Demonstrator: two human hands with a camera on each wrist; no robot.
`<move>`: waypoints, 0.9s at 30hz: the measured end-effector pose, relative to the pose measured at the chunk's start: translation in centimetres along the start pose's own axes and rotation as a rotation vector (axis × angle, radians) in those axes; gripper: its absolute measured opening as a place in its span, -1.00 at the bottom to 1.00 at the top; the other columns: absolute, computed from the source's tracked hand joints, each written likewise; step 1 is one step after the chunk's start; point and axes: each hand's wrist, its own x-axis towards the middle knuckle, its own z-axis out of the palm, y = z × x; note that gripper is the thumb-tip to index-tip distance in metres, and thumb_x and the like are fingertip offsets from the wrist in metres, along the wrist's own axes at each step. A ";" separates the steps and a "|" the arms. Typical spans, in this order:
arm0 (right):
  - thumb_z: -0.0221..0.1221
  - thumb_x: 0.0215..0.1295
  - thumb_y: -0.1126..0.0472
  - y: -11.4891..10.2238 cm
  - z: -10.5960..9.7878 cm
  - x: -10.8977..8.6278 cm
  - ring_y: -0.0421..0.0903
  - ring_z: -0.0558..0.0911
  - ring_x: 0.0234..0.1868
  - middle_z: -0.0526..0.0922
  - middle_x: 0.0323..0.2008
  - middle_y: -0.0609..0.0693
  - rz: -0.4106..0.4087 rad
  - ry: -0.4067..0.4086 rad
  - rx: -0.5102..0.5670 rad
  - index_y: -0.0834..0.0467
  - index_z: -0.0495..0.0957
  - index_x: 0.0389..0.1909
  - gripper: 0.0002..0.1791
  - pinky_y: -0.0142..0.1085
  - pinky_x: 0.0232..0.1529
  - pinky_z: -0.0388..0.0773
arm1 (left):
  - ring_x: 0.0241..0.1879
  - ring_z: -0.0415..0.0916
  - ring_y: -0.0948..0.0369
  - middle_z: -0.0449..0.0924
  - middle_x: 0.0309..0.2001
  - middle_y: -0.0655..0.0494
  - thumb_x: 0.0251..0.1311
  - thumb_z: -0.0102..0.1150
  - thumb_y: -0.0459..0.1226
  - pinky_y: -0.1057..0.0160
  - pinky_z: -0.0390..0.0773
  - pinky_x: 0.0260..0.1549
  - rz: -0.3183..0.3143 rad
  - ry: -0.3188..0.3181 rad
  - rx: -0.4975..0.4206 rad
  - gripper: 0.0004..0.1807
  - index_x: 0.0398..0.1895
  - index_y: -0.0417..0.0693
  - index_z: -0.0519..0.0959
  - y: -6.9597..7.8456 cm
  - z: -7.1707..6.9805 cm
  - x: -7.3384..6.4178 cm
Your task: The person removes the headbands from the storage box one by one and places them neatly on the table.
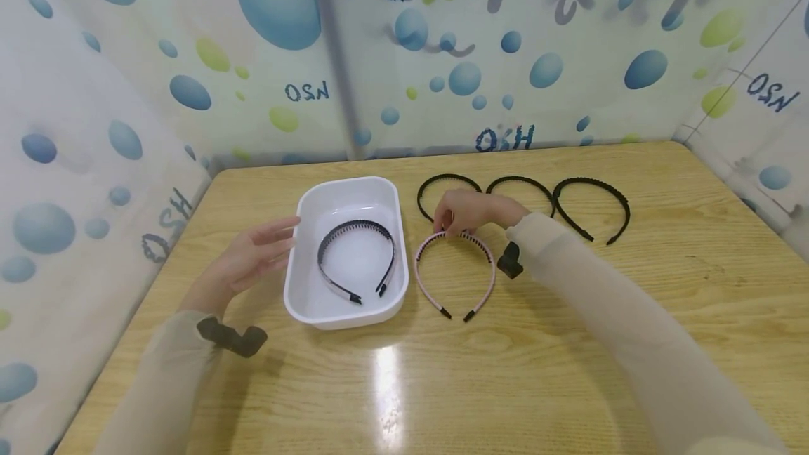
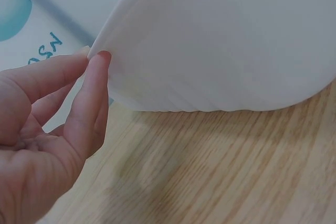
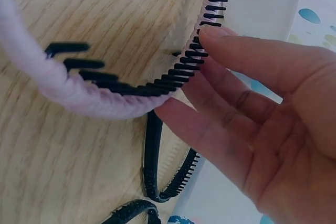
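A pink fabric headband [image 1: 493,274] with black comb teeth lies in the middle of the table, its black-tipped ends toward me. My right hand [image 1: 466,210] pinches its curved top between thumb and fingers; the right wrist view shows the thumb [image 3: 218,34] at the teeth. To the left stands a white plastic tray [image 1: 293,300] with dark headbands [image 1: 324,248] inside, apparently more than one, overlapping. The fingers of my left hand [image 1: 253,255] are extended and touch the tray's left rim, seen close up in the left wrist view with the tray wall [image 2: 220,45].
Three black headbands lie in a row at the back: a left one [image 1: 445,176], a middle one [image 1: 521,178] partly behind my right hand, and a right one [image 1: 626,206]. The wooden table [image 1: 480,385] meets a bubble-patterned curtain [image 1: 430,118] at the rear.
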 end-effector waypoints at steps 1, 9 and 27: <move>0.18 0.15 0.41 0.0 0.0 0.0 -0.06 0.52 -0.52 0.59 -0.37 0.03 -0.003 0.001 0.000 0.22 0.63 -0.19 -0.80 -0.37 -0.65 0.51 | -0.10 0.53 0.27 0.49 -0.04 0.18 0.24 0.00 -0.48 0.28 0.54 -0.07 0.002 -0.002 -0.002 -0.60 0.02 0.14 0.54 0.0 0.0 0.0; 0.18 0.14 0.42 0.0 0.3 -0.1 -0.05 0.53 -0.55 0.59 -0.43 0.02 -0.025 0.000 -0.010 0.23 0.64 -0.19 -0.80 -0.31 -0.65 0.54 | -0.10 0.53 0.27 0.51 -0.05 0.19 0.24 -0.01 -0.49 0.28 0.55 -0.08 0.011 -0.011 -0.011 -0.60 0.02 0.14 0.55 0.0 0.0 0.0; 0.19 0.14 0.43 0.4 0.8 0.1 -0.09 0.52 -0.55 0.62 -0.44 0.02 -0.026 0.019 0.004 0.25 0.64 -0.20 -0.80 -0.38 -0.68 0.51 | -0.10 0.53 0.27 0.50 -0.05 0.19 0.24 -0.01 -0.49 0.29 0.55 -0.08 0.003 -0.004 -0.012 -0.60 0.03 0.12 0.54 0.1 0.1 -0.1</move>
